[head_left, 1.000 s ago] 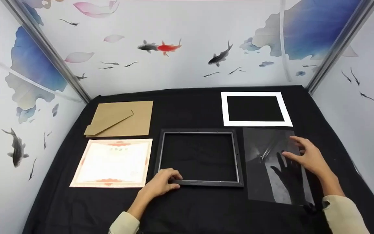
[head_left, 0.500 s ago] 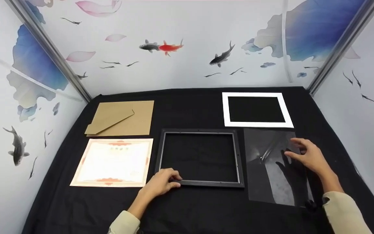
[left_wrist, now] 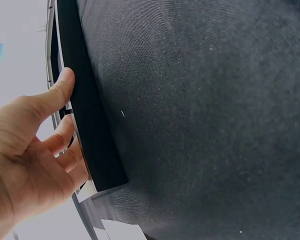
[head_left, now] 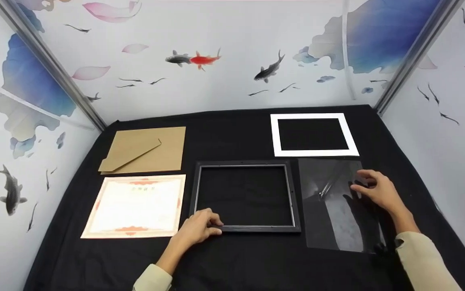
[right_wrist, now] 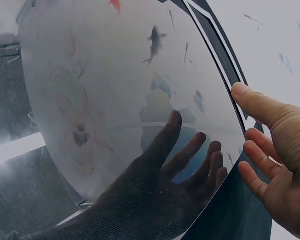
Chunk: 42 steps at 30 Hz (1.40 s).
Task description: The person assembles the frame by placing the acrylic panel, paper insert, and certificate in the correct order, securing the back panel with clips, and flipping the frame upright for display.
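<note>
In the head view a black picture frame (head_left: 244,228) lies flat in the middle of the table. My left hand (head_left: 198,228) grips its front left corner; in the left wrist view the thumb (left_wrist: 65,82) presses one side and the fingers curl about the frame. A clear, shiny pane (head_left: 321,226) lies to the right of the frame. Over its right edge my right hand (head_left: 379,192) hovers, fingers spread in a loose curve and holding nothing. In the right wrist view the pane (right_wrist: 110,90) reflects that hand, and a gap shows between fingers and edge.
A white mat border (head_left: 317,153) lies behind the pane. At the left are a brown backing board (head_left: 159,159) with a slanted flap and a certificate (head_left: 135,210) with an orange border. Black cloth (head_left: 248,262) covers the table, and printed white walls (head_left: 224,93) enclose it.
The whole head view has shifted slightly to the left. The hands hold nearly the same places over the frame and the pane.
</note>
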### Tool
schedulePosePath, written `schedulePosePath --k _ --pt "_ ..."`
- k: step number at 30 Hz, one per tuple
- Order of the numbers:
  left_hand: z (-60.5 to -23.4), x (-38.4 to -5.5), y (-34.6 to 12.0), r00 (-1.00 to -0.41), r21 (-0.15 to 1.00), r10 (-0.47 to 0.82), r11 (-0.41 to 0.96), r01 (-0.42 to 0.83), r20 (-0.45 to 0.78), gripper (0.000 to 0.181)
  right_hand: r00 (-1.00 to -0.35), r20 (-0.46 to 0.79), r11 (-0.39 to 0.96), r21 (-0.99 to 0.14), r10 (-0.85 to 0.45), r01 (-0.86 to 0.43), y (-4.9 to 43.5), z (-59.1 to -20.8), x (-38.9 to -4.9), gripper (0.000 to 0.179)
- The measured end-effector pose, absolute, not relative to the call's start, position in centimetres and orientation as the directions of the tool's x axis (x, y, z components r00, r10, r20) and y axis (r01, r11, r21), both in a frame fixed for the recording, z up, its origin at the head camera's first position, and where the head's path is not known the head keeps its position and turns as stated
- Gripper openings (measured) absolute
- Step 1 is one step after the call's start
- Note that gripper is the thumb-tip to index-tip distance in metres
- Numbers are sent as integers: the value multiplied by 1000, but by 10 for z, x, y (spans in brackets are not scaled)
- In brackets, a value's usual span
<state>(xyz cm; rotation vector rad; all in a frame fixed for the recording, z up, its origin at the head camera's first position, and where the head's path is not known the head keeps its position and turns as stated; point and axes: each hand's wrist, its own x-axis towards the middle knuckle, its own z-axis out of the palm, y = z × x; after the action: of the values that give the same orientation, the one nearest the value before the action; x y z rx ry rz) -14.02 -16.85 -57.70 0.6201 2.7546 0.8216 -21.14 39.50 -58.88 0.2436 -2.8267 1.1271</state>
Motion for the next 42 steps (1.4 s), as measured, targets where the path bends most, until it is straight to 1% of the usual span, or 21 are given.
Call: schedulePosePath --k 11,19,23,30,38,42 --pt "-575 -137 -169 -901 563 420 773 294 -107 10 -984 105 702 -689 -144 -177 401 -589 -232 58" --pt "-575 -139 -166 -896 569 433 764 305 -100 11 -984 70 687 -708 -165 -165 411 -587 -236 67" --pt "-574 -140 -167 -902 566 421 768 300 -93 11 -980 68 668 -722 -189 -179 416 -585 -243 69" --pt "-573 -140 -168 -904 571 416 769 289 -103 10 -971 83 675 -706 -223 -215 427 -585 -252 66" --pt "-576 -141 -167 -904 561 415 774 292 -102 10 -980 56 695 -697 -193 -176 434 -583 -259 68" --pt "-576 -142 -165 -904 555 413 780 289 -109 10 -980 38 697 -697 -197 -168 434 -585 -263 69"
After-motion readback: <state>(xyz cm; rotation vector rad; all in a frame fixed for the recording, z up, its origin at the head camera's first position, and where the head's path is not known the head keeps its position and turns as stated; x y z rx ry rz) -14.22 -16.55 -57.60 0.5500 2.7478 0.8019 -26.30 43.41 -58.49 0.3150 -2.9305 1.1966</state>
